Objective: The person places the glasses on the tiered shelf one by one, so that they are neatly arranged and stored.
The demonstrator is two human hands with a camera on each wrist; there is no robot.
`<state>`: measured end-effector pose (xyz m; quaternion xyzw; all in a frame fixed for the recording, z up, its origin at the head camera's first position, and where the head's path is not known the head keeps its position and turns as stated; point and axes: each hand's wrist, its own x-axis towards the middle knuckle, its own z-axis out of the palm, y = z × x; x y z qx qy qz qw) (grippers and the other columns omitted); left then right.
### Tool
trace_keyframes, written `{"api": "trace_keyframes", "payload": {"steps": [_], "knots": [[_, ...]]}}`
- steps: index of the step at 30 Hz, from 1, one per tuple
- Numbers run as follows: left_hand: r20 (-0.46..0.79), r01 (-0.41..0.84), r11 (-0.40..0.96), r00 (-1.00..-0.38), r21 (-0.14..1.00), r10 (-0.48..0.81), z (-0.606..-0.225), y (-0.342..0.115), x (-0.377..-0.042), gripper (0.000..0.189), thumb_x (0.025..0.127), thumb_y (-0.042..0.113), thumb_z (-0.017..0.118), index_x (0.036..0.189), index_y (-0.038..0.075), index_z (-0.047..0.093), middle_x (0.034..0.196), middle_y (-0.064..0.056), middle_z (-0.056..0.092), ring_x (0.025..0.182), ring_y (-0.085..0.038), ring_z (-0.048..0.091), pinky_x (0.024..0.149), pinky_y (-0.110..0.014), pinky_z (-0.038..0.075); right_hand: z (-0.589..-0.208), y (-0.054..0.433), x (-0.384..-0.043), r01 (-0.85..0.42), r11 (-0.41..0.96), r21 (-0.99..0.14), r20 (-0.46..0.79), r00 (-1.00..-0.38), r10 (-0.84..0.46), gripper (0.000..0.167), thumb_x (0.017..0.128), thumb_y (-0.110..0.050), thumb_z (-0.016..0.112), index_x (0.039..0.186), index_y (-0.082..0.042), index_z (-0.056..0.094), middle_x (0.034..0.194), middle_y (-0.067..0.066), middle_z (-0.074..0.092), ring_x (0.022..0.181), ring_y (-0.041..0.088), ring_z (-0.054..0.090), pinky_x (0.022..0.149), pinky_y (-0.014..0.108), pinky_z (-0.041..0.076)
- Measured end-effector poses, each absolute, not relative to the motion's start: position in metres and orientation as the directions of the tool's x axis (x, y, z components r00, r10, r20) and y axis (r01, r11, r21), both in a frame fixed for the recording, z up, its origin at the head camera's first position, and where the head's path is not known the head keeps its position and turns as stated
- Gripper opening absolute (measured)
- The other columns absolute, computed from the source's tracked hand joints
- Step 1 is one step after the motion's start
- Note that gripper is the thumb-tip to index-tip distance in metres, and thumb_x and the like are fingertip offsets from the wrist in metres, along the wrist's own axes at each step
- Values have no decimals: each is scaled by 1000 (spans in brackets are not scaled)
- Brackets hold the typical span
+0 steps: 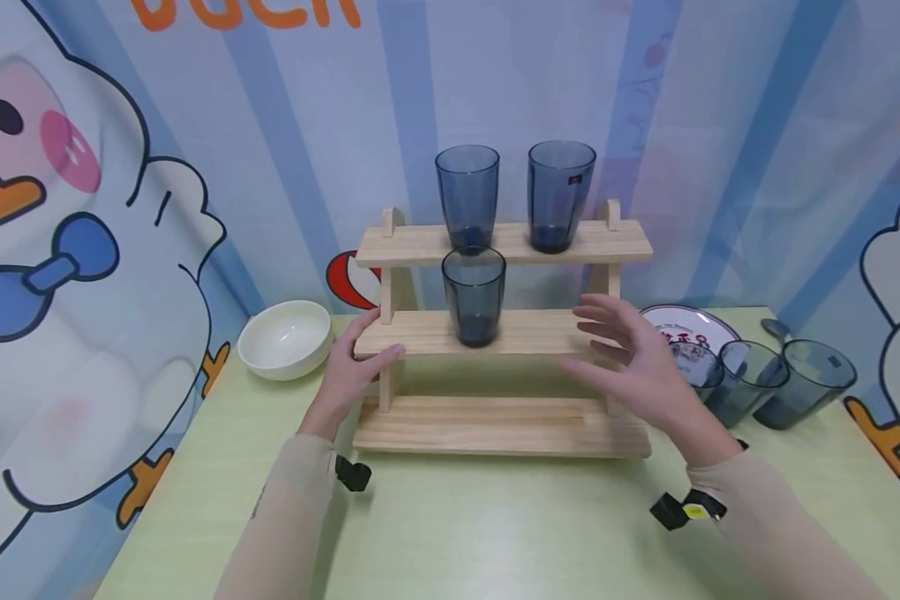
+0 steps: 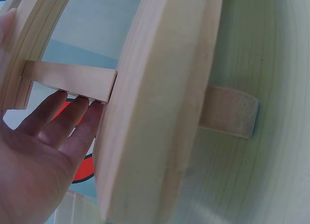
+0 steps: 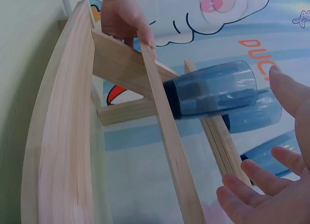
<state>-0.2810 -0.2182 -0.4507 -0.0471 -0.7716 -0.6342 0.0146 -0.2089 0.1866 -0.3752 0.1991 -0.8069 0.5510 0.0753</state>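
A three-tier wooden rack (image 1: 465,429) stands on the table. My left hand (image 1: 342,371) grips the left end of its middle shelf, the thumb at the front edge. In the left wrist view the fingertips of that hand (image 2: 43,151) rest against the side post. One blue-grey glass tumbler (image 1: 474,302) is upright on the middle shelf, left of centre. Two more, a left tumbler (image 1: 468,187) and a right tumbler (image 1: 561,192), stand on the top shelf. Near the middle shelf's right end is my right hand (image 1: 645,367), fingers spread, holding nothing.
To the left of the rack sits a white bowl (image 1: 285,340). Several tumblers, one being the far-right tumbler (image 1: 810,379), stand at the right, close to a printed plate (image 1: 682,321) and a spoon (image 1: 776,328). A cartoon-print curtain (image 1: 330,125) hangs behind the table (image 1: 510,525).
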Motion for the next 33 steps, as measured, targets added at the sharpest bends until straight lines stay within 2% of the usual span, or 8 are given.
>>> {"api": "trace_keyframes", "payload": {"steps": [5,10,18,25,29,33], "knots": [[81,91,188,-995,978,62,-450,-219,-281,77,95,30,80,162,34,41,162,-9,41,131,-36,54,106,-53,51,-376,211,-197,-457,350,-818,402,-889,-219,78,92,-6,82,159,-17,44,152,13,54,138,17,54,105,15,47],[85,94,199,-995,975,57,-452,-219,-281,76,95,31,81,160,34,43,160,-9,43,130,-35,55,105,-54,51,-375,237,-185,-455,399,-796,421,-890,-175,79,92,0,80,159,-21,45,151,4,55,133,2,54,102,11,46],[87,95,209,-995,973,49,-452,-219,-281,78,93,34,82,160,36,42,160,-8,42,130,-34,55,105,-54,52,-371,276,-169,-399,530,-748,451,-892,-34,85,89,5,81,160,-22,43,152,-1,55,131,-4,51,99,5,43],[92,101,208,-994,973,52,-452,-220,-281,77,94,33,82,160,34,43,159,-9,44,130,-34,55,104,-52,52,-374,316,-163,-289,604,-743,431,-897,101,80,98,-4,74,163,-29,36,162,-1,46,141,0,46,101,2,37],[91,98,201,-995,975,47,-452,-219,-281,76,93,32,83,159,35,45,157,-9,45,129,-35,55,102,-53,54,-381,339,-165,-253,634,-731,453,-875,173,78,99,-7,73,164,-30,35,163,-2,44,144,0,43,109,5,33],[87,94,199,-995,975,45,-452,-219,-281,76,93,33,83,159,36,45,156,-9,46,128,-35,57,101,-53,54,-392,359,-167,-236,643,-728,473,-853,222,75,102,-8,69,165,-29,33,166,-1,40,150,2,37,122,19,27]]}}
